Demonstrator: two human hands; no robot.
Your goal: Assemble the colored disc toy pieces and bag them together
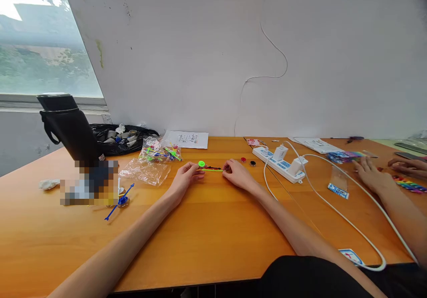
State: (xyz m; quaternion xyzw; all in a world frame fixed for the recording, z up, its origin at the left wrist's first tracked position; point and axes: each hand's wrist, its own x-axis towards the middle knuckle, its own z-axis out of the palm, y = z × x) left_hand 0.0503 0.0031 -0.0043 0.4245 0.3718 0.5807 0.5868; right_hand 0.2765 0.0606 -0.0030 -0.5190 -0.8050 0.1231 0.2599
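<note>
My left hand (pixel 186 176) is closed, thumb and fingers pinching a small green plastic disc (pixel 201 163) just above the tabletop. From there a thin yellow-green plastic stick (pixel 213 170) reaches across to my right hand (pixel 237 174), whose fingertips pinch its far end. Dark and reddish thin pieces (pixel 213 168) lie along the stick; whether they are joined to it I cannot tell. Beyond my right hand are a red cap (pixel 243 159) and a black cap (pixel 252 163). A blue arrow-ended spinner (pixel 122 201) rests left of my left forearm.
At left stand a black bottle (pixel 71 129) and a black bag (pixel 133 149) of scraps. Clear bags (pixel 160 150) with colourful plastic parts lie behind my left hand. A power strip (pixel 280 164) with white cables is at right, near a co-worker's hands (pixel 375 175).
</note>
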